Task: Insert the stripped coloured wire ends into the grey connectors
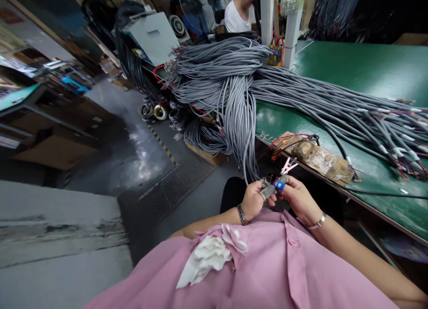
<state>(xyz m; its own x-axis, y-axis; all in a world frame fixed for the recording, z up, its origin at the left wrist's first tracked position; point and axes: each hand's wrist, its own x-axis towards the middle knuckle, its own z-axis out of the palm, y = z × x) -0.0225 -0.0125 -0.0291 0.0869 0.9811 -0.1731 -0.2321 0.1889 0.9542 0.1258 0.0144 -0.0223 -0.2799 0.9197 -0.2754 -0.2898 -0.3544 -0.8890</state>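
In front of my lap, my left hand [256,199] is closed on the end of a grey cable [248,159], where thin coloured wires fan out. My right hand [299,197] pinches at these thin wires, close against the left fingertips. Grey wraps cover a thumb and a finger, and a blue band [279,185] sits on a right finger. Just above the right fingers, a pink clip [288,165] sticks out at the table edge. The grey cable hangs down from a large bundle of grey cables [239,95]. The exact wire tips are hidden by my fingers.
A green table [347,68] carries more grey cables [317,92] with stripped ends at right. A wooden board [321,159] with orange and black leads lies at its near edge. Behind sits a co-worker [238,12]. Coiled cables [207,137] stand low at left, near a metal floor plate [177,182].
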